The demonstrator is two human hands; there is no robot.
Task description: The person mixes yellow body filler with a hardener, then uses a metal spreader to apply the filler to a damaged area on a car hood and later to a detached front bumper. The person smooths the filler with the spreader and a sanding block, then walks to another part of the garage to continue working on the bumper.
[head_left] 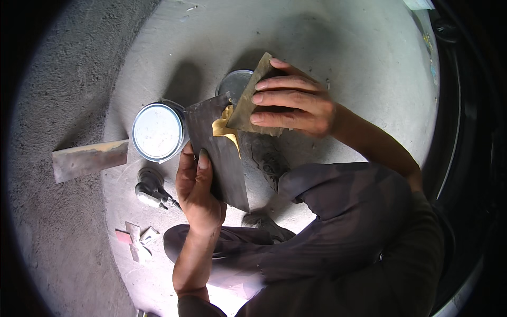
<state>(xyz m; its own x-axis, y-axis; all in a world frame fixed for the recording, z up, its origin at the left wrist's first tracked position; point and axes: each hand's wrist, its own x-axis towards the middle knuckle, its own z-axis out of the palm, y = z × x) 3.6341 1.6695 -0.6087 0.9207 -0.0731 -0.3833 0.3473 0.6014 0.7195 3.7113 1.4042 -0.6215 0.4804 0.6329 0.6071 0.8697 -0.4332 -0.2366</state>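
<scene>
My left hand (199, 190) grips a dark, flat rectangular plate (222, 174), thumb on its face. A lump of yellow paste (224, 127) lies on the plate's upper part. In my right hand (301, 103) is a grey-brown flat spreader blade (243, 113), fingers across its face and its lower corner touching the paste. Behind the blade a round metal lid or can (231, 80) is partly hidden. A can with a white top (157, 132) stands just left of the plate.
A stained flat blade (90, 161) lies at left. A dark power tool (150, 190) and several small plates (134, 238) lie on the floor (359, 63). My bent legs (348, 206) and shoes (269, 164) are below. A dark, glossy curved surface (449, 132) runs along the right.
</scene>
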